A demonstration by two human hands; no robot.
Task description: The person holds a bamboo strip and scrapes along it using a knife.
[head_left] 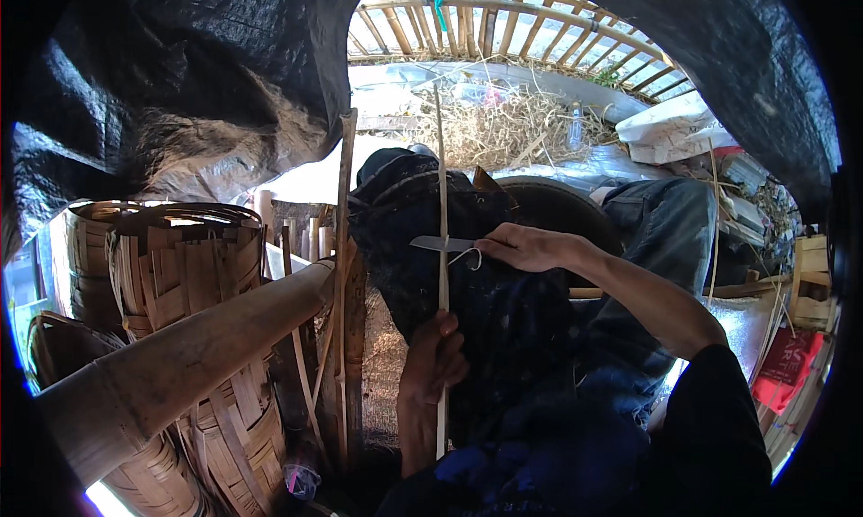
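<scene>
A long, thin bamboo strip (441, 184) runs upright through the picture, over my dark-clothed lap. My left hand (435, 360) is closed around its lower part, and the strip's end shows below the fist. In my right hand (526, 248) is a knife, its handle hidden by the fingers. The knife's blade (430, 243) points left and lies across the strip, above my left hand. A thin pale shaving (477, 259) curls off beside the blade, just below my right fingertips.
Woven bamboo baskets (184, 265) stand at the left, behind a thick bamboo pole (193, 360). An upright bamboo stick (342, 274) rises near the pole's end. Shavings (512, 126) lie heaped ahead, with a plastic bottle (575, 126) among them. A dark tarp (180, 76) hangs overhead. A red bag (787, 369) is at right.
</scene>
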